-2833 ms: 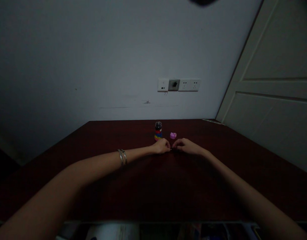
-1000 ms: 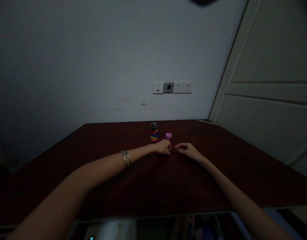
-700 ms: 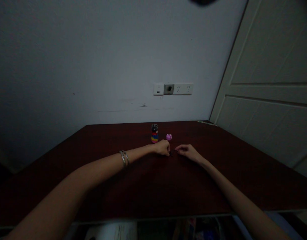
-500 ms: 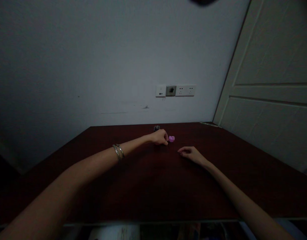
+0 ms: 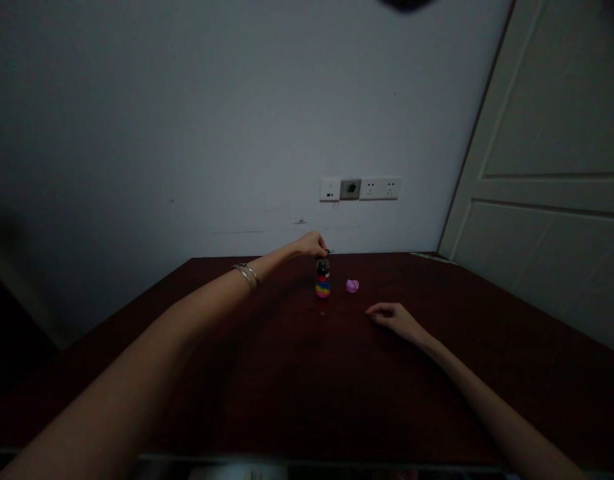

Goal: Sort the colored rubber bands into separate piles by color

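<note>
A small jar (image 5: 323,283) with bands of red, blue, yellow and pink stands upright on the dark red table. Just above its mouth is my left hand (image 5: 313,244), fingers pinched on a small dark thing too small to make out. To the right of the jar lies a small purple cap-like object (image 5: 352,286), touched by neither hand. Nearer to me on the right, my right hand (image 5: 393,319) rests on the table with its fingers slightly bent and loosely together; no object shows in it.
The dark red table (image 5: 267,373) meets a pale wall with a row of sockets (image 5: 379,189). A panelled door (image 5: 551,167) stands on the right. Near the back right corner lies a thin flat strip (image 5: 433,258). Things sit below the table's front edge.
My left hand has risen and moved back from beside the purple object. The jar, mostly hidden behind that hand before, now shows. The view has shifted slightly.
</note>
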A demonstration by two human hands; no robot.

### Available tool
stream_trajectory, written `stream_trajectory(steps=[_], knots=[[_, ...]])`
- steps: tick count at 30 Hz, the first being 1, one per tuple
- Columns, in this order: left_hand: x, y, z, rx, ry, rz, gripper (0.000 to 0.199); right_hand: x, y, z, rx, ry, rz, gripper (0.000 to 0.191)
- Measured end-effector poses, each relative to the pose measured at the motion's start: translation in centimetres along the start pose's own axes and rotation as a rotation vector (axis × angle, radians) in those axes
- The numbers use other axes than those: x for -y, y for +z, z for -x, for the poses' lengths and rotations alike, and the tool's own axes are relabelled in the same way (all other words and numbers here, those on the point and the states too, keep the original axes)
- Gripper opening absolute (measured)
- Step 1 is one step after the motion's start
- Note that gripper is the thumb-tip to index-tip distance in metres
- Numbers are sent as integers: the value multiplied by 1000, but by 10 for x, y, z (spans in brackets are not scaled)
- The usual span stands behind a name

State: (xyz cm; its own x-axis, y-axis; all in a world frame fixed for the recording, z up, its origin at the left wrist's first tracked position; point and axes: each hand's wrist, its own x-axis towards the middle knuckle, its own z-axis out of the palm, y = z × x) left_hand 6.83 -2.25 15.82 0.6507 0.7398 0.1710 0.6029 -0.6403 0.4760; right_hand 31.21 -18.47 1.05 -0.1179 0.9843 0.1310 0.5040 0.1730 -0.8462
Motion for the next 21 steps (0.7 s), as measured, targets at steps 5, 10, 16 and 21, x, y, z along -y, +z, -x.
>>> stream_trajectory(steps=[5, 10, 16, 21], knots=[[2, 8, 1, -23, -26, -14, 17, 1, 0, 0, 1, -3, 4, 27], [5, 10, 1, 3, -18, 7, 17, 2, 0, 0, -4, 0, 14, 26], [9, 7, -3, 43, -13, -2, 16, 7, 0, 2, -12, 17, 23, 25], [10, 7, -3, 31, -16, -11, 19, 11, 1, 0, -22, 24, -6, 27]])
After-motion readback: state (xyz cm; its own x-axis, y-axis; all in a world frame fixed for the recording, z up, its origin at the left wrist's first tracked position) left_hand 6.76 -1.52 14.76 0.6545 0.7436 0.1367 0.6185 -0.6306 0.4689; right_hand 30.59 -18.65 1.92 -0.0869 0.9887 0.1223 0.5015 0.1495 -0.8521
